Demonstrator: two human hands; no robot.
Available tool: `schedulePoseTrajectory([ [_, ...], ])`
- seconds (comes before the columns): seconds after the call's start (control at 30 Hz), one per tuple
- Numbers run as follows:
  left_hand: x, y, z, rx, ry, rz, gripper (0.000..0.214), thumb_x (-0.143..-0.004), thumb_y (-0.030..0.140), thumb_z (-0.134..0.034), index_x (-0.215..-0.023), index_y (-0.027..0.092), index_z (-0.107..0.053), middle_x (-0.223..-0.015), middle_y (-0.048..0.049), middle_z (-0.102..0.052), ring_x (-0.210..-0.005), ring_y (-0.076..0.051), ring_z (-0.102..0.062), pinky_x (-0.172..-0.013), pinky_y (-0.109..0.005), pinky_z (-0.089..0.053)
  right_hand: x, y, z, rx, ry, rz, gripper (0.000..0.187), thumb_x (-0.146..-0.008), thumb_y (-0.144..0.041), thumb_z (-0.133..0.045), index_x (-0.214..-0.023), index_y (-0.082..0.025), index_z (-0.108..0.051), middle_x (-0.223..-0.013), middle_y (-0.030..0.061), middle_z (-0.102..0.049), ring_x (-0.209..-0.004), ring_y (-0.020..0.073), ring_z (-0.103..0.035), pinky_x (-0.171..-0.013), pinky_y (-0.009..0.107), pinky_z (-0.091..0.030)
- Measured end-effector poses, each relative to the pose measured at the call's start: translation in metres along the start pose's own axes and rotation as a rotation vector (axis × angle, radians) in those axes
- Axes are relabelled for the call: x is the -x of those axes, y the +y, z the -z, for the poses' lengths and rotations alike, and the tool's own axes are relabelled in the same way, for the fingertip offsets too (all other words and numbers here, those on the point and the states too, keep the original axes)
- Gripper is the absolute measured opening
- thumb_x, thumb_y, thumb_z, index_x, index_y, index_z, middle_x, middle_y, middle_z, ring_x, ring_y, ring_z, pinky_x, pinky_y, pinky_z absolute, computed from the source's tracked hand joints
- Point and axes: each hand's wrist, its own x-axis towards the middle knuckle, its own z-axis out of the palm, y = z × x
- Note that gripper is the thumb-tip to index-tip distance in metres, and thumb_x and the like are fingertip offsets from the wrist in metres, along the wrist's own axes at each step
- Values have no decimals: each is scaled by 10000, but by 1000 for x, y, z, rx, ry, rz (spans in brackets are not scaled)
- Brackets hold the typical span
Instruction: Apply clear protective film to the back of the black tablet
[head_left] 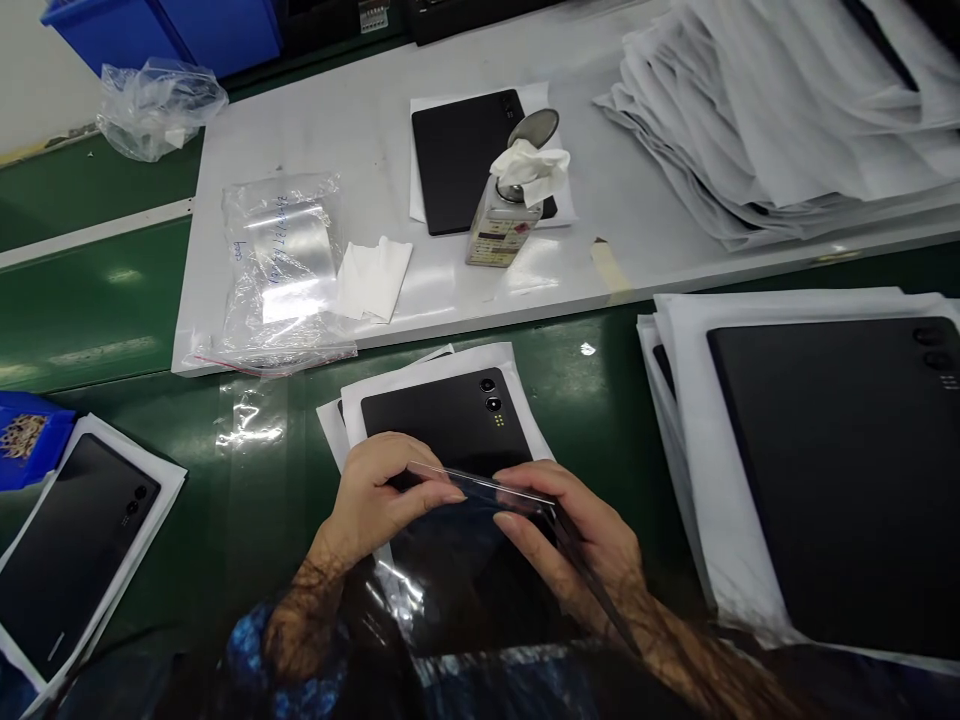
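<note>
Both of my hands grip a glossy dark tablet, tilted up towards me so that its thin edge and reflections show. My left hand pinches the far left corner between thumb and fingers. At the far right corner my right hand holds on, thumb in front and fingers behind. A strip along the top edge looks clear, like film or glass. Just beyond my hands a matte black tablet, its two round cameras at the upper right, lies on white foam sheets. The held tablet partly hides it.
Tablets on foam sheets lie at right and left. On the grey board are a metal can with tissue, a plastic bag, a folded wipe, a tablet and stacked foam sheets. Blue bins stand behind.
</note>
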Motion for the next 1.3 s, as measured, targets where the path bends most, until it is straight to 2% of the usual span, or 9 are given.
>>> schedulePoseTrajectory([
  [0.1, 1, -9, -2, -56, 24, -134, 447, -1085, 630, -1022, -741, 348, -977, -768, -66, -983, -723, -317, -945, -768, -449, -764, -1, -3, -4, -56, 11, -29, 65, -1186, -362, -886, -1222, -353, -939, -1007, 4, -954, -782, 237, -929, -730, 318, -818],
  [0.27, -2, -26, -2, -211, 110, -563, 402, -1158, 448, -982, -807, 276, -887, -715, 30, -945, -568, -214, -886, -660, -336, -787, 1, 3, -11, -58, 46, 73, 134, -1172, -287, -892, -1241, -379, -961, -1038, 9, -969, -837, 251, -952, -767, 317, -829],
  [0.5, -5, -31, -1, -231, 112, -603, 405, -1175, 420, -959, -826, 256, -835, -713, 46, -933, -587, -198, -898, -715, -322, -817, 0, 6, -10, -33, 1, 140, 297, -1202, -208, -808, -1268, -409, -1016, -1025, 19, -976, -835, 255, -948, -781, 336, -832],
  [0.6, 0, -30, 1, -156, 49, -509, 322, -1151, 459, -980, -896, 271, -920, -785, -3, -981, -663, -254, -946, -739, -370, -838, -1, 6, -10, -31, -10, 168, 364, -1199, -202, -778, -1315, -445, -1022, -1000, 16, -972, -799, 269, -936, -742, 363, -828],
  [0.77, 13, -24, 5, 191, -163, -56, 388, -1119, 583, -1013, -1360, 279, -1022, -1198, -116, -1075, -1101, -381, -1058, -997, -466, -888, 1, 5, -11, -19, 17, 160, 423, -1195, -202, -749, -1363, -489, -1009, -996, 9, -967, -777, 291, -930, -711, 403, -830],
  [0.87, 16, -24, 5, 281, -150, 88, 320, -1127, 567, -1015, -1226, 264, -1051, -1149, -116, -1073, -1091, -375, -1060, -999, -452, -889, 1, 6, -12, -10, -3, 163, 432, -1196, -198, -745, -1377, -494, -1001, -1004, 6, -968, -780, 297, -931, -705, 413, -832],
  [1.03, 11, -20, 5, 290, -128, 189, 325, -1020, 579, -1100, -1030, 257, -1058, -1005, -108, -1059, -957, -388, -1053, -891, -457, -899, 5, 16, -12, 49, 4, 243, 378, -1240, -274, -710, -1439, -460, -972, -1020, 19, -961, -779, 291, -919, -682, 415, -817],
  [1.17, 7, -15, 8, 290, -146, 210, 178, -1008, 460, -1084, -939, 299, -1054, -1006, -66, -1061, -949, -352, -1047, -885, -413, -885, 5, 15, -4, 110, -8, 260, 179, -1225, -364, -785, -1320, -371, -936, -1019, 37, -966, -776, 297, -921, -691, 418, -823],
  [1.3, 7, -15, 9, 252, -163, 220, 140, -1025, 425, -1049, -969, 297, -1051, -1083, -85, -1071, -1064, -367, -1046, -974, -428, -878, 1, 6, 5, 134, -52, 230, 130, -1173, -262, -844, -1236, -355, -906, -1001, 26, -969, -770, 290, -926, -702, 402, -831],
])
